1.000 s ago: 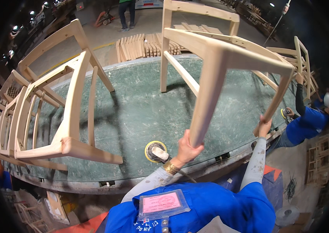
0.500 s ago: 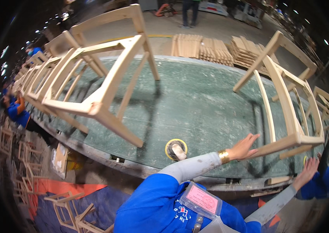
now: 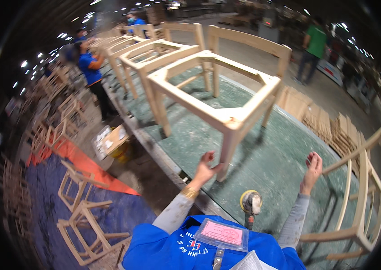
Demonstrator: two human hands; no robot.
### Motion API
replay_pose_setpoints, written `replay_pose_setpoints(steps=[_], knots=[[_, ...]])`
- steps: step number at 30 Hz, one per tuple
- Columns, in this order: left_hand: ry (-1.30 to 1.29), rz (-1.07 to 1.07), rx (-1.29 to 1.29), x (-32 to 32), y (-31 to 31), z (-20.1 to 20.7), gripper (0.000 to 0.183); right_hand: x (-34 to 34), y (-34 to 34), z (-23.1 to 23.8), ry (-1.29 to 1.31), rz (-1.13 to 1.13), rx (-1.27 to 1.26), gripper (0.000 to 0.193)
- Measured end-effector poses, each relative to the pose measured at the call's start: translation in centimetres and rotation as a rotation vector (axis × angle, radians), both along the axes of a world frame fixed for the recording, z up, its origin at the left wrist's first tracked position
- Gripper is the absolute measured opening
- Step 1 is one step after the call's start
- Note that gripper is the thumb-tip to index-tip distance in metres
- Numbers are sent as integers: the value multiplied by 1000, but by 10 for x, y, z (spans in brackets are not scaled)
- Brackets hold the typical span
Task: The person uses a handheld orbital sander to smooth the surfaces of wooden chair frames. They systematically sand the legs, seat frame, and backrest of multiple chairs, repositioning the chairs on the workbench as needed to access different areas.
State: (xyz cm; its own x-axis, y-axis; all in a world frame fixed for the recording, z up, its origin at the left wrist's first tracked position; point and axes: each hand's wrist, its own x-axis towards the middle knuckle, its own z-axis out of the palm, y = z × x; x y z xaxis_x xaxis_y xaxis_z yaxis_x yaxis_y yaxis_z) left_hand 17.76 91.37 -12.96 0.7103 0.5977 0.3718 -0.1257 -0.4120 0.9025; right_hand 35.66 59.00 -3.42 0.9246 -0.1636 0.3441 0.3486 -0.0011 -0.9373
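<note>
Close ahead stands a bare wooden chair frame (image 3: 199, 101), its seat without a panel, on the green worktable (image 3: 271, 155). My left hand (image 3: 206, 170) is at the foot of its nearest leg, fingers apart; whether it touches the leg I cannot tell. Further right, my right hand (image 3: 311, 173) is raised over the table with fingers loosely bent and nothing in it. Between my hands, nearer to me, lies a round sander (image 3: 251, 202) with a yellow-edged pad. A second chair frame (image 3: 361, 202) stands at the right.
More chair frames (image 3: 132, 51) line the table toward the far left, where a co-worker (image 3: 90, 67) in blue stands. Stacked wooden slats (image 3: 309, 110) lie beyond the table. Chair frames (image 3: 85, 225) rest on a blue sheet at the left. Someone in green (image 3: 315, 42) stands at the back.
My view has swung left. My left hand has gone from beside the right chair to the left chair's leg. My right hand has come away from the right chair and is raised.
</note>
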Motion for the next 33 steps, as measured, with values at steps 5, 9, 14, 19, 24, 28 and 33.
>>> replay_pose_setpoints(steps=[5,9,14,19,24,28,33], knots=[[124,-325,-343,41,-10,35,48,63,139,10,67,253,98,37],[136,-434,-317,22,-12,39,46,147,163,4,42,137,188,46],[116,-543,-336,-43,-1,18,45,230,137,26,89,180,473,61],[18,-321,-379,-68,-12,18,46,234,146,18,131,599,162,58],[-106,-247,-344,-78,-7,25,44,197,113,-2,100,456,232,44],[-129,-303,-437,-76,21,8,35,159,22,-8,-74,343,72,56],[-241,-426,-745,-28,108,41,16,110,-13,14,-317,-79,-280,59]])
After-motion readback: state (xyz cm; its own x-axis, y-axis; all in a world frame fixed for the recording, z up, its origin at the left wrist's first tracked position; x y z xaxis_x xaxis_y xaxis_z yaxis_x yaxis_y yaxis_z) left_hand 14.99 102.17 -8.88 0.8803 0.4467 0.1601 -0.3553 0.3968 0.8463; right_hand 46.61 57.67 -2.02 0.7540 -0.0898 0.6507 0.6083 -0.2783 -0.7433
